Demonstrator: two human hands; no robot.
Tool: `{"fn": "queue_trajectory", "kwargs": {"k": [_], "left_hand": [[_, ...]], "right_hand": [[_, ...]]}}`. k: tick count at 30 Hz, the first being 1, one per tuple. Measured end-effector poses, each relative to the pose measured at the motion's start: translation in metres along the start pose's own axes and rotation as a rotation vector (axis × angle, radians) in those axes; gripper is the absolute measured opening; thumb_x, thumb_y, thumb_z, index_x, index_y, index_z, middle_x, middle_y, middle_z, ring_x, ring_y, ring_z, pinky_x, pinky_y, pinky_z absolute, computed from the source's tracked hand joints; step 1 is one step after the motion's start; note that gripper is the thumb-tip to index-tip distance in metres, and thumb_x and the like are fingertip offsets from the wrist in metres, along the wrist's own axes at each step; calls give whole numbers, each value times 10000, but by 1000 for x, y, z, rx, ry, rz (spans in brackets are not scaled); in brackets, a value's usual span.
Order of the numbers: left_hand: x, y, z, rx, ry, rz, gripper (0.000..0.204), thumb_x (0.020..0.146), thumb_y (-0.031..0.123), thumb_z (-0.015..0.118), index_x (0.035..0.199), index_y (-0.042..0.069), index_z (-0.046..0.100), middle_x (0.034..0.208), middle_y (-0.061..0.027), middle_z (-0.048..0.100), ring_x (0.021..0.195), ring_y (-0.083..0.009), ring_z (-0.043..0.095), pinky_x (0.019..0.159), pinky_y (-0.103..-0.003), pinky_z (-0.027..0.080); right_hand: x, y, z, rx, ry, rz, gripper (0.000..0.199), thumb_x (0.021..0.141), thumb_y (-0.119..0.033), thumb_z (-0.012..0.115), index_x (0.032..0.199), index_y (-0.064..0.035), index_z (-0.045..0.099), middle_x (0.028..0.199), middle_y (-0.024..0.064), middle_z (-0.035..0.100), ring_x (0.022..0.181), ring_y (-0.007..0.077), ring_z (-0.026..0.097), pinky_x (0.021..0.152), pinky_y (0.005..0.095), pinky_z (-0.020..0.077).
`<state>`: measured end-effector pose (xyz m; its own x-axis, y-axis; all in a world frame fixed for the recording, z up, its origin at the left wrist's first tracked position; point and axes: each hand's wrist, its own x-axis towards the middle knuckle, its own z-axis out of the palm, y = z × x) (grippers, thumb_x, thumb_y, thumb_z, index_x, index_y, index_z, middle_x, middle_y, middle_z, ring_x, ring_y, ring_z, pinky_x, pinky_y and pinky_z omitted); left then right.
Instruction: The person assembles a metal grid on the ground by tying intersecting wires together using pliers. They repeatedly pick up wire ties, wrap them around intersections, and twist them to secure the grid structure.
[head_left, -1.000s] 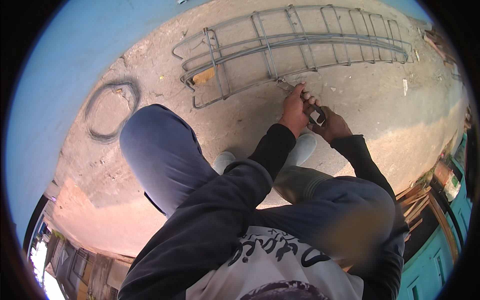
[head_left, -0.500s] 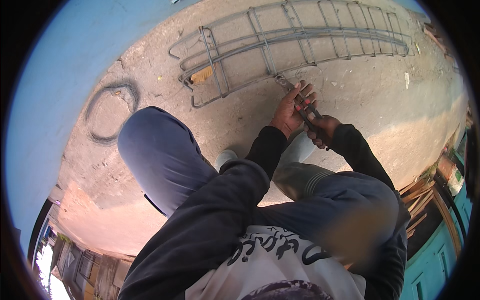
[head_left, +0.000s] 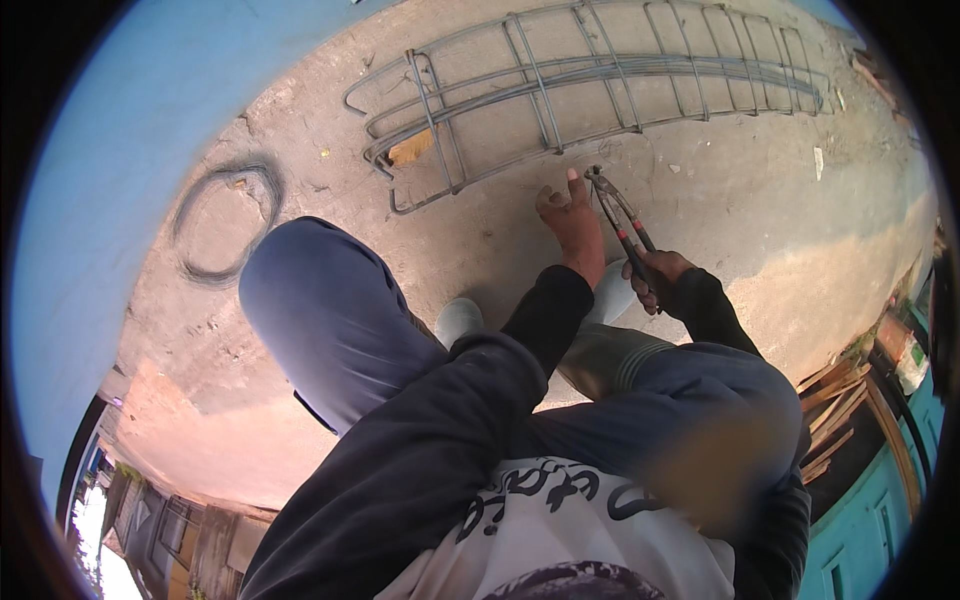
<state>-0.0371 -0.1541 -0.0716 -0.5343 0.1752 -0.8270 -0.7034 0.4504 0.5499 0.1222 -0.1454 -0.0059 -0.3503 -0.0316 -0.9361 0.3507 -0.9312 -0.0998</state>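
In my right hand [head_left: 662,280] is a pair of long-handled pincers [head_left: 622,235], gripped low on the dark handles with red bands. Their handles are spread a little and the head points away from me. My left hand [head_left: 577,228] is beside the pincers' head, with the index finger stretched out and other fingers bent; I see nothing held in it. Just beyond both hands lies a long rebar cage [head_left: 590,73] of steel bars and stirrups on the ground. Neither hand touches it.
A coil of dark wire [head_left: 272,186] lies on the concrete ground at the left, near a blue wall [head_left: 130,150]. A brown leaf [head_left: 412,148] is under the cage's left end. Wooden pieces [head_left: 832,410] are piled at the lower right, by a turquoise door [head_left: 868,540].
My left hand has come off the pincers and moved slightly left, its fingers changing shape. The right hand keeps hold of them; their handles are now farther apart and the head has shifted right.
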Motion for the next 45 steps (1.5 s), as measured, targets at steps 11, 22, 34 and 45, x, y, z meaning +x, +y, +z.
{"fn": "queue_trajectory", "kwargs": {"k": [11, 22, 34, 45], "left_hand": [[-9, 79, 29, -128, -541, 437, 201, 1022, 236, 534, 992, 38, 546, 884, -28, 555, 768, -112, 537, 722, -284, 438], [34, 144, 44, -43, -457, 661, 137, 971, 155, 592, 1030, 31, 588, 855, -32, 585, 745, -115, 589, 684, -264, 437], [201, 291, -24, 1046, 159, 931, 284, 895, 241, 546, 877, -23, 648, 825, -147, 646, 770, -252, 647, 709, -367, 510], [281, 380, -234, 1696, -116, 267, 980, 733, 734, 670, 1142, -153, 597, 976, -273, 664, 740, -348, 686, 671, -400, 563]], "right_hand": [[-82, -137, -6, -501, 331, -633, 500, 956, -249, 568, 1363, 34, 500, 1018, 166, 685, 828, 222, 648, 714, 344, 504], [-63, -184, -8, 20, -21, -834, 784, 788, 18, 452, 1530, 28, 201, 1272, 305, 583, 1082, 427, 652, 1033, 495, 469], [36, -58, -40, -1108, 124, -337, 460, 805, -176, 725, 1243, -75, 629, 890, 138, 650, 896, 310, 628, 830, 395, 472], [18, -75, -29, -1222, 391, -728, 529, 812, -77, 714, 1323, -81, 580, 1012, 114, 632, 957, 274, 609, 850, 359, 486]]}}
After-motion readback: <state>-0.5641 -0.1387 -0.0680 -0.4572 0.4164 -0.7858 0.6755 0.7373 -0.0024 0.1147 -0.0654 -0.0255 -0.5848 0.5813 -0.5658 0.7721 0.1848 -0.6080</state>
